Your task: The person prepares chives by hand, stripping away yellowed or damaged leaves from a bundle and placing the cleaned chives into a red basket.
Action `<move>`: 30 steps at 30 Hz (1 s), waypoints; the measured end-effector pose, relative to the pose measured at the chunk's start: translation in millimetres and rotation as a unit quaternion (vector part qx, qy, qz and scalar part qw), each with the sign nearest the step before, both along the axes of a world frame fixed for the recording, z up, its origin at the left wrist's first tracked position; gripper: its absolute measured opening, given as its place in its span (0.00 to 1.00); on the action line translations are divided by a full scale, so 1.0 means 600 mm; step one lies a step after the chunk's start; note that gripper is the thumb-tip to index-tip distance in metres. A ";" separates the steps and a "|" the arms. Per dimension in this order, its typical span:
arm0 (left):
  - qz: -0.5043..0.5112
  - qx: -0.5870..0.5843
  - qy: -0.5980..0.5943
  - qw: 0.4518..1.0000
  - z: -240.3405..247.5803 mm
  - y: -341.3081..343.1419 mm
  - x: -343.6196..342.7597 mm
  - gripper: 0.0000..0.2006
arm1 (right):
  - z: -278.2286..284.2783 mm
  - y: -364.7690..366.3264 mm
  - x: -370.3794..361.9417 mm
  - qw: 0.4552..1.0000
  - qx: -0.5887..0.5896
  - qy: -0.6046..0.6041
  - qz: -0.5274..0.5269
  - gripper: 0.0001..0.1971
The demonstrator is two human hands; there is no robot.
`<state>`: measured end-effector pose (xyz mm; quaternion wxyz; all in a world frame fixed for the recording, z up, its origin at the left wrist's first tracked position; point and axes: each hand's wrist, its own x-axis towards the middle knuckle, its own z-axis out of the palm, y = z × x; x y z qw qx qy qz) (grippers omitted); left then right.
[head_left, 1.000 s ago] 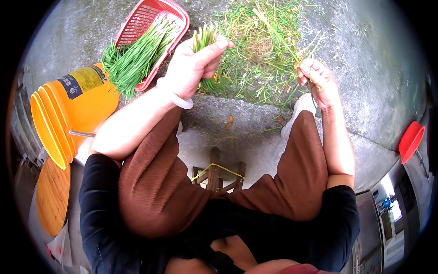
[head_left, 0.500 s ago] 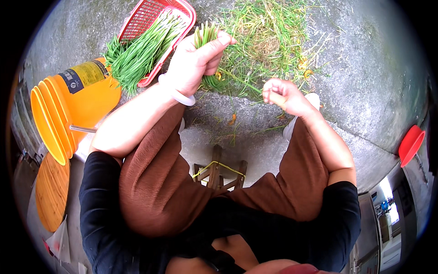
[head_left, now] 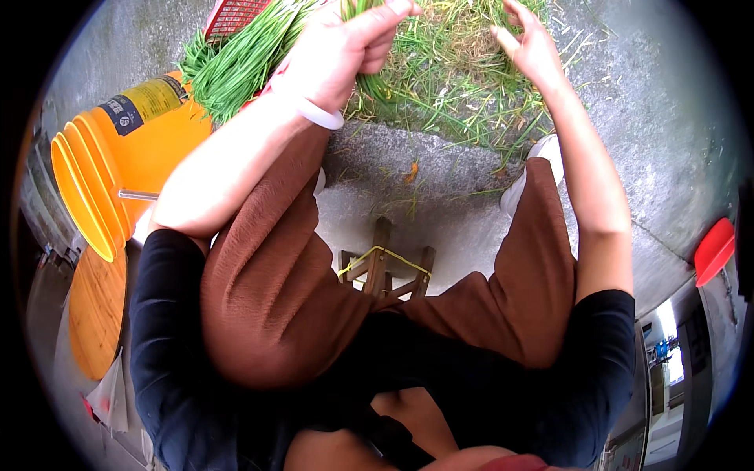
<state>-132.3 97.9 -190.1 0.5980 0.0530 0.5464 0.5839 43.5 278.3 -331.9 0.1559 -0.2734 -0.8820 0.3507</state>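
My left hand [head_left: 334,63], a white bangle at its wrist, is closed around a small bunch of garlic chives [head_left: 375,85]. Pale stalk ends stick out above the fist, and green leaves hang below it. To its left, more chives [head_left: 243,67] lie in a red plastic basket [head_left: 233,17], partly cut off by the top edge. My right hand [head_left: 534,49] is over the far right part of a heap of loose green and straw-coloured trimmings [head_left: 452,98]. Its thumb and fingers are apart, with nothing visible in them.
Nested orange-yellow buckets [head_left: 141,161] lie tipped at the left, above a round wooden board [head_left: 98,314]. Between my knees is a wooden stool [head_left: 379,267] tied with yellow cord. A red scoop-like vessel [head_left: 715,251] is far right. My white shoes flank the heap's near side.
My right hand has moved up and away over the trimmings and opened; the green stalk it held is no longer in it. My left hand still grips the bunch. The whole view has shifted slightly.
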 end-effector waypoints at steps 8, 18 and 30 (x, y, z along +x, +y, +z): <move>0.024 -0.035 0.045 0.998 0.014 0.006 -0.017 0.06 | -0.030 -0.047 -0.006 0.971 -0.100 -0.164 0.141 0.27; 0.039 -0.029 0.066 0.997 0.007 -0.008 -0.020 0.04 | 0.002 -0.115 0.068 0.940 -0.082 -0.264 0.200 0.12; -0.043 -0.114 0.199 0.972 0.006 -0.012 -0.011 0.05 | -0.044 -0.181 0.121 0.924 -0.135 -0.260 0.247 0.05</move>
